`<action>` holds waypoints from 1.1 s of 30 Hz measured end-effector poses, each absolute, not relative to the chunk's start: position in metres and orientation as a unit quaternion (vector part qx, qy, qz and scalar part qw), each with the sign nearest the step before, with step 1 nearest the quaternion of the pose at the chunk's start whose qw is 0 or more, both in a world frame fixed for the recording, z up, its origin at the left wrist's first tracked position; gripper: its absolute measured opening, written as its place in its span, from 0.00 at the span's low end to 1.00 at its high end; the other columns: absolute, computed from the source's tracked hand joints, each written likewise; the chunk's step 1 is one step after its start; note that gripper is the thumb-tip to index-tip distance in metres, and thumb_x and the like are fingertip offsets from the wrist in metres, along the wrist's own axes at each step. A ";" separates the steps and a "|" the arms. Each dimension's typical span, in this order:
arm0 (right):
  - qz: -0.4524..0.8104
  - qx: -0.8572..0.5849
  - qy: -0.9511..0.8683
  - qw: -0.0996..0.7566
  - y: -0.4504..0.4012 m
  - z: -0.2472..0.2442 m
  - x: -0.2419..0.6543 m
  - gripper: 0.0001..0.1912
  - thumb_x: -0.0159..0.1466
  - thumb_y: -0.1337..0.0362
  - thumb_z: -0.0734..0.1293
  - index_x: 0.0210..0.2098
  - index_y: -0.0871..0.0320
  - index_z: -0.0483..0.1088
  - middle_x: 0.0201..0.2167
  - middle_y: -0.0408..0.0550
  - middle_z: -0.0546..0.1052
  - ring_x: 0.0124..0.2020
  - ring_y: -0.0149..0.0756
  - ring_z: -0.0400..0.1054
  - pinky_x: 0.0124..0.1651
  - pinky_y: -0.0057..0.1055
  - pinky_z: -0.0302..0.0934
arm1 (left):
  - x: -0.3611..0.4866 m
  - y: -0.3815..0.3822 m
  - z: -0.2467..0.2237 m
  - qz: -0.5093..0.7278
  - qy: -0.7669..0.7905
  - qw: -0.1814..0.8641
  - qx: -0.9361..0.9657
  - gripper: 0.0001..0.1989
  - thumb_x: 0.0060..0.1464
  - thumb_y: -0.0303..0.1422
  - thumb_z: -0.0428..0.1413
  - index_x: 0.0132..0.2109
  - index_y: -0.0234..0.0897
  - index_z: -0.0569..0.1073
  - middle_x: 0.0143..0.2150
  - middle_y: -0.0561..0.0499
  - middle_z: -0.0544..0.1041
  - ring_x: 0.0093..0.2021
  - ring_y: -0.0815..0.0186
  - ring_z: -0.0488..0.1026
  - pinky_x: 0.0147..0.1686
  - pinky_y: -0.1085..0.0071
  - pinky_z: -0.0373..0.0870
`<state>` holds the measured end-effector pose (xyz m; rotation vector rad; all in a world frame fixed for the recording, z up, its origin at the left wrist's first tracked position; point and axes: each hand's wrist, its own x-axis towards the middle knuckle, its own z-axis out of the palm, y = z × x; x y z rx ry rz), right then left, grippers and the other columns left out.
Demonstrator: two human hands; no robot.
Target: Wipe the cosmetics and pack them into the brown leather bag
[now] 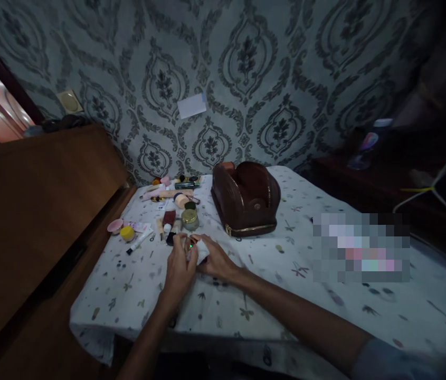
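Both my hands meet over the front middle of the patterned cloth. My left hand (180, 265) is closed around a small dark, shiny item (190, 245) with a green glint; its kind cannot be made out. A white cloth or tissue (202, 250) is pinched in my right hand (217, 259), pressed against that item. Just beyond my fingers stand a jar with a gold-green lid (190, 218) and a dark red tube with a white cap (169, 219). Behind and to the right sits an open brown leather cosmetic bag (245, 203).
Several cosmetics lie at the back left, among them a green tube (185, 186). Nearer are a yellow-lidded pot (126, 234), a pink pot (115, 226) and a white tube (140, 241). A wooden panel (40, 211) borders the left; a bottle (370, 143) stands far right.
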<state>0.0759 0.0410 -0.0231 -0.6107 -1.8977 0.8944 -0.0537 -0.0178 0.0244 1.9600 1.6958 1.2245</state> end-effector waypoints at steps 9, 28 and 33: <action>0.289 -0.285 -0.818 0.408 0.046 -0.031 0.078 0.36 0.52 0.73 0.68 0.60 0.57 0.60 0.51 0.55 0.69 0.53 0.48 0.64 0.56 0.45 0.61 | -0.062 0.018 0.035 0.219 0.611 0.069 0.757 0.11 0.65 0.31 0.42 0.43 0.38 0.68 0.38 0.44 0.78 0.40 0.56 0.77 0.37 0.65 0.68; 0.295 -0.317 -0.770 0.468 0.053 -0.043 0.076 0.29 0.50 0.77 0.61 0.52 0.61 0.64 0.47 0.57 0.74 0.48 0.45 0.69 0.53 0.42 0.63 | -0.074 -0.005 -0.004 0.417 0.617 0.172 0.644 0.30 0.54 0.43 0.58 0.62 0.41 0.63 0.57 0.41 0.64 0.58 0.50 0.65 0.55 0.54 0.65; 0.326 -0.339 -0.755 0.457 0.055 -0.039 0.072 0.25 0.51 0.70 0.68 0.49 0.60 0.66 0.43 0.53 0.75 0.44 0.45 0.70 0.48 0.40 0.64 | -0.081 -0.029 0.014 0.525 0.611 0.394 0.442 0.30 0.48 0.52 0.59 0.52 0.38 0.67 0.42 0.46 0.74 0.44 0.55 0.73 0.46 0.59 0.70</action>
